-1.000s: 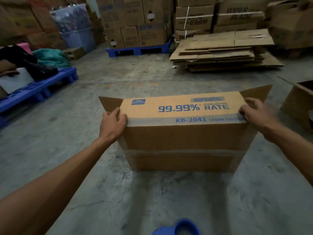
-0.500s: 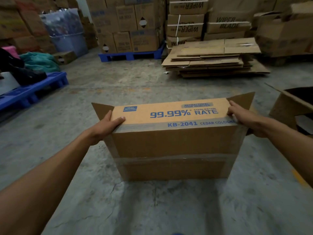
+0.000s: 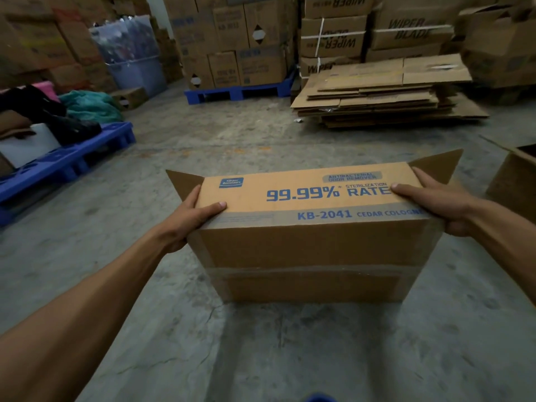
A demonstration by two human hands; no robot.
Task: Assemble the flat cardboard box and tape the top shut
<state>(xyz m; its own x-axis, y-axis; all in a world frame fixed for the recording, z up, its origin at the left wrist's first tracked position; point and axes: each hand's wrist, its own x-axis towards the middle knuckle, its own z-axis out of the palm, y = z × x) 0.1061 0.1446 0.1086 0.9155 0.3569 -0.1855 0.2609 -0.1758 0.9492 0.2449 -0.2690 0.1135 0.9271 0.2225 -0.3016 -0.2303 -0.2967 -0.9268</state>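
Observation:
A brown cardboard box (image 3: 313, 245) with blue print "99.99% RATE" and "KB-2041" is held over the concrete floor, its taped side facing me. A strip of clear tape runs along that near face. Two small end flaps stick out at the far left and far right corners. My left hand (image 3: 193, 220) grips the box's left end, thumb lying on the upper face. My right hand (image 3: 435, 204) grips the right end, fingers over the upper face. A blue object (image 3: 320, 398) peeks in at the bottom edge; I cannot tell what it is.
A stack of flattened cardboard (image 3: 383, 91) lies on the floor ahead right. An open carton (image 3: 516, 175) stands at the right edge. A blue pallet (image 3: 66, 161) with cloth and bags is at the left. Stacked cartons on another blue pallet (image 3: 240, 91) line the back.
The box has come up and closer to me. Both hands have shifted from its top edge to grip its two ends.

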